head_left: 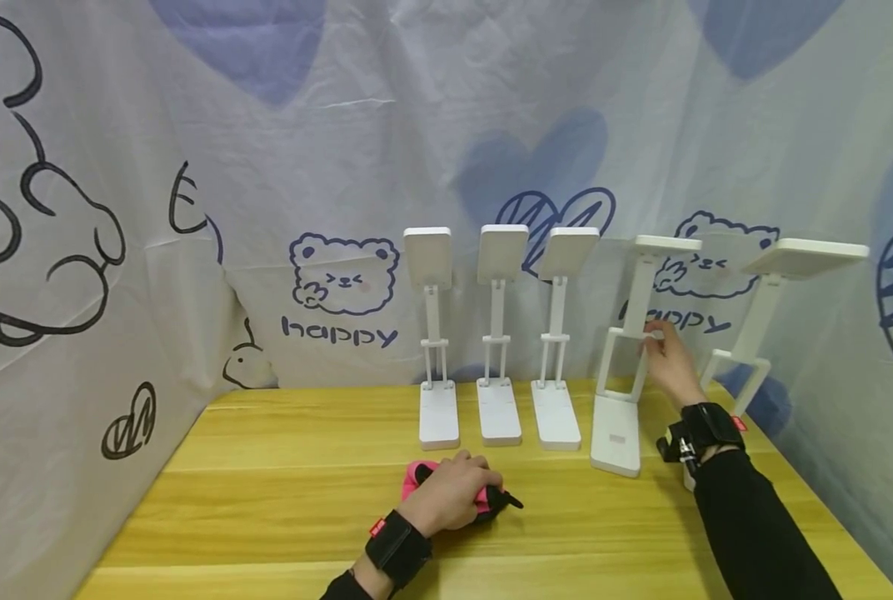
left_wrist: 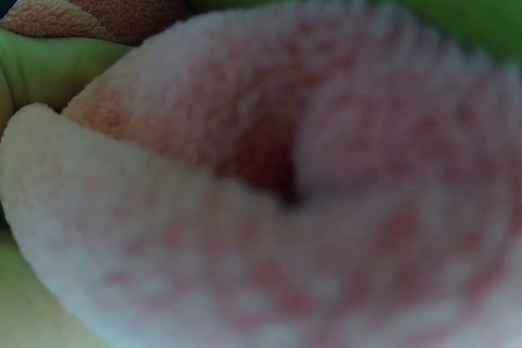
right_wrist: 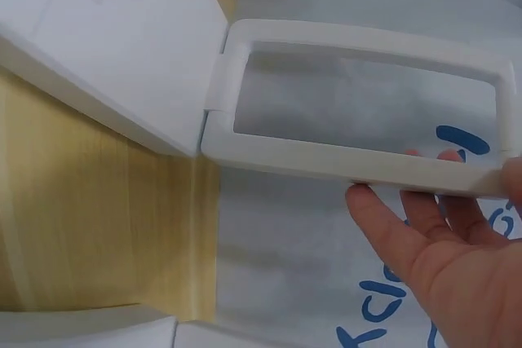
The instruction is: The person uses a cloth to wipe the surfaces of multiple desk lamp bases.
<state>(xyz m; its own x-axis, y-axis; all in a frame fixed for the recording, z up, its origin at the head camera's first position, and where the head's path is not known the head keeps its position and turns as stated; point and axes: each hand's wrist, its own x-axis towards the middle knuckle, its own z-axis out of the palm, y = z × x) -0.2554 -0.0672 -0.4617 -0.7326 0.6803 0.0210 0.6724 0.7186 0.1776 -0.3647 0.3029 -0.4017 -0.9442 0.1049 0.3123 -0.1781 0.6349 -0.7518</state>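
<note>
My left hand (head_left: 454,492) grips a bunched pink and black fuzzy cloth (head_left: 414,477) on the table, a black end poking out to the right. In the left wrist view the folded pink cloth (left_wrist: 204,258) fills most of the picture, blurred. With its fingers behind the bar and its thumb at the picture's edge, my right hand (right_wrist: 457,275) holds the rectangular frame of a white folding stand (right_wrist: 326,156). In the head view that stand (head_left: 616,433), fourth from the left, has a flat base and a tilted top panel; my right hand (head_left: 670,362) is at its frame's upper corner.
Three similar white stands (head_left: 438,417), (head_left: 499,412), (head_left: 556,417) line the back edge of the wooden table (head_left: 281,475). Another stand (head_left: 754,321) rises to the right, its base partly behind my right wrist. A printed curtain (head_left: 341,150) hangs behind and beside the table.
</note>
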